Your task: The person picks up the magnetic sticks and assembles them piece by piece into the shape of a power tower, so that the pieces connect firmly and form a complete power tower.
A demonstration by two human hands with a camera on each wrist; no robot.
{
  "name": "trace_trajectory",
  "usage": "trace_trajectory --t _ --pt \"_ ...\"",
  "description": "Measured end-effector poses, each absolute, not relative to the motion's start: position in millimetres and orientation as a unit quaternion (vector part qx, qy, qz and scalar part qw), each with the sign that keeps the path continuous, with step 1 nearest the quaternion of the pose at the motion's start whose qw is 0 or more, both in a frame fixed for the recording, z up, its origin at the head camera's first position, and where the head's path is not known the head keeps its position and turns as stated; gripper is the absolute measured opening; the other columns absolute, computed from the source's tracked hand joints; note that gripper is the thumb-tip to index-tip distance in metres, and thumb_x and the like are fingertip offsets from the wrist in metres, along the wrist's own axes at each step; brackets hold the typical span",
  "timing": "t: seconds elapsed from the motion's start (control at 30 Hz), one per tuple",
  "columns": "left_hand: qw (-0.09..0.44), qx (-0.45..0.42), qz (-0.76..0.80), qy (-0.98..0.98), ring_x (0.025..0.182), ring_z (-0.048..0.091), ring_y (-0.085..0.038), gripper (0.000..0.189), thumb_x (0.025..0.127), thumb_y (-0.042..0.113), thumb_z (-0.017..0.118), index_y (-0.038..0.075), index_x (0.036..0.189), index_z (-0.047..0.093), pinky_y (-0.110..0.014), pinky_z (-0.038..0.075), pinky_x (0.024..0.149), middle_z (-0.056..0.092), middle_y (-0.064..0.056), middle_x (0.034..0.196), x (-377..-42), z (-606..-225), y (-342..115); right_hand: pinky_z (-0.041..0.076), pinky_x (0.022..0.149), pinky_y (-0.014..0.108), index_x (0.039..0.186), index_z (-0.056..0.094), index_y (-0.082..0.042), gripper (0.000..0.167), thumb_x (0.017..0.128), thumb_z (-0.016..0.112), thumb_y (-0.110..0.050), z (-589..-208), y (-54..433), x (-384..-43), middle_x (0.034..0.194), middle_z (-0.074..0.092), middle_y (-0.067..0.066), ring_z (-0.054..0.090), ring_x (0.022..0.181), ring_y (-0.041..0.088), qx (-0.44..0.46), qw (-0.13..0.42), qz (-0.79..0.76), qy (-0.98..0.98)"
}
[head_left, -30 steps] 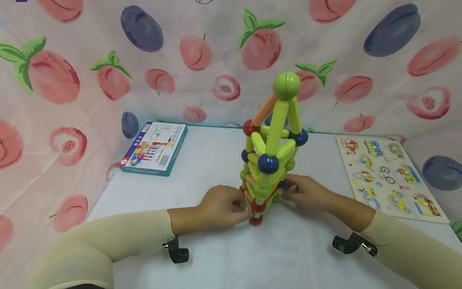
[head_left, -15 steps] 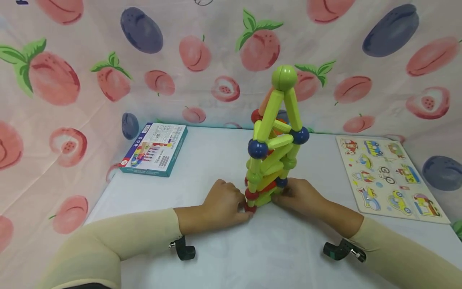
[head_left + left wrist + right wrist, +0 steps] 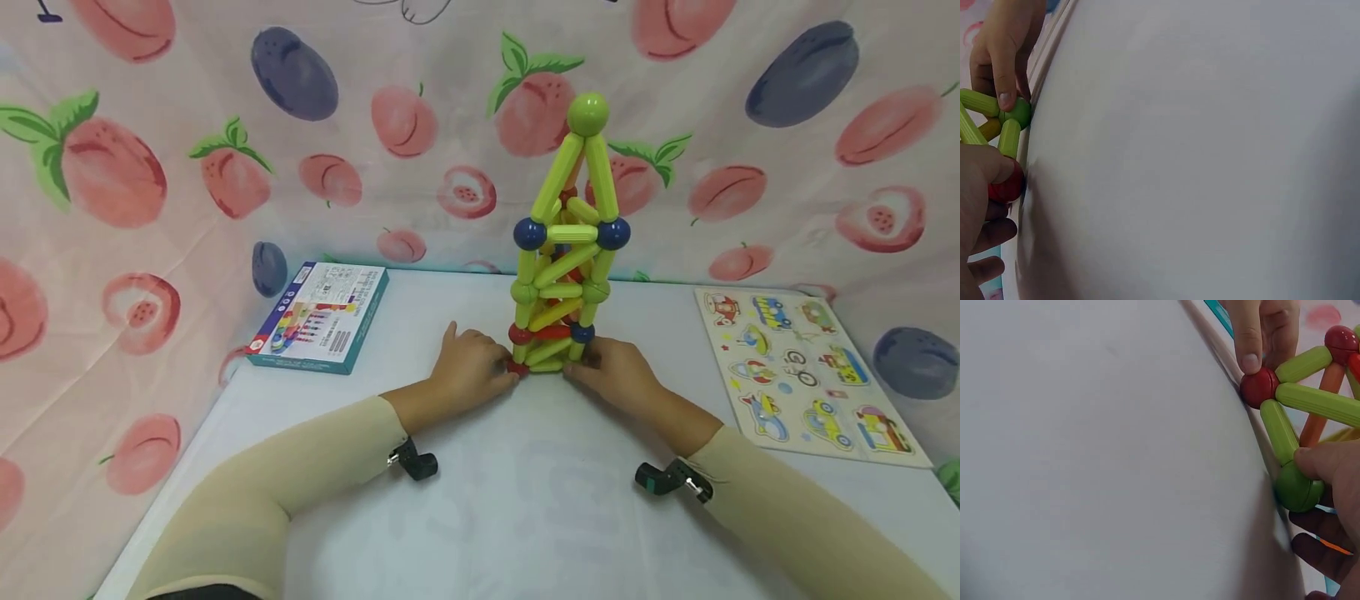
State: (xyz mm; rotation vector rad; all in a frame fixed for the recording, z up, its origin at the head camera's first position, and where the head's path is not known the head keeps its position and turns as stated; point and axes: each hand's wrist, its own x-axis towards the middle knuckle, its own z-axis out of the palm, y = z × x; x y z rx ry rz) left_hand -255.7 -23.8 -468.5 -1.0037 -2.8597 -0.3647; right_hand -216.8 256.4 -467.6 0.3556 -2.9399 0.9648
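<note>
A tall tower of magnetic sticks and balls stands upright on the white table, mostly yellow-green with red, blue and orange parts. One large green ball tops it. At its base, my left hand grips the red corner ball between thumb and fingers. My right hand pinches the green corner ball at the other front corner; this ball is largely hidden by the hand in the head view. A short yellow-green stick joins the two balls.
A flat boxed set lies at the back left of the table. On the right lies a board with vehicle pictures. A fruit-print cloth hangs behind the table and along its left side.
Both hands have turned the tower so a flat side faces me, and its base has moved farther back on the table. The left hand's grip has settled on the red corner ball.
</note>
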Motion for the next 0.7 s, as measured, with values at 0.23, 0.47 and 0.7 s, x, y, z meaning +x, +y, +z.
trace_trajectory --t 0.23,0.47,0.7 --pt "0.045 -0.299 -0.112 -0.947 0.113 0.066 -0.026 0.034 0.099 0.049 0.073 0.022 0.116 0.083 -0.076 0.023 0.117 0.079 0.004 0.107 -285.7 -468.8 -7.1 0.057 0.091 0.051 0.125 0.071 0.0 0.04 0.101 0.073 -0.032 -472.1 262.1 -247.2 0.11 0.077 0.015 0.071 0.104 0.033 0.093 0.034 0.297 -0.95" --pt "0.035 -0.278 -0.113 -0.953 0.113 0.066 -0.027 0.035 0.099 0.046 0.073 0.02 0.121 0.081 -0.076 0.022 0.118 0.078 0.003 0.107 -297.8 -468.1 -3.2 0.057 0.091 0.052 0.124 0.071 0.001 0.04 0.102 0.073 -0.032 -473.2 261.2 -258.8 0.111 0.077 0.017 0.071 0.105 0.035 0.084 0.034 0.305 -0.948" --pt "0.006 -0.28 -0.135 -0.95 0.12 0.067 -0.029 0.04 0.103 0.044 0.067 0.018 0.132 0.077 -0.073 0.027 0.118 0.078 -0.001 0.122 -291.7 -462.1 -12.9 0.054 0.1 0.057 0.14 0.063 0.003 0.053 0.105 0.067 -0.036 -467.8 258.9 -249.0 0.128 0.071 0.022 0.067 0.117 0.04 0.092 0.007 0.307 -0.947"
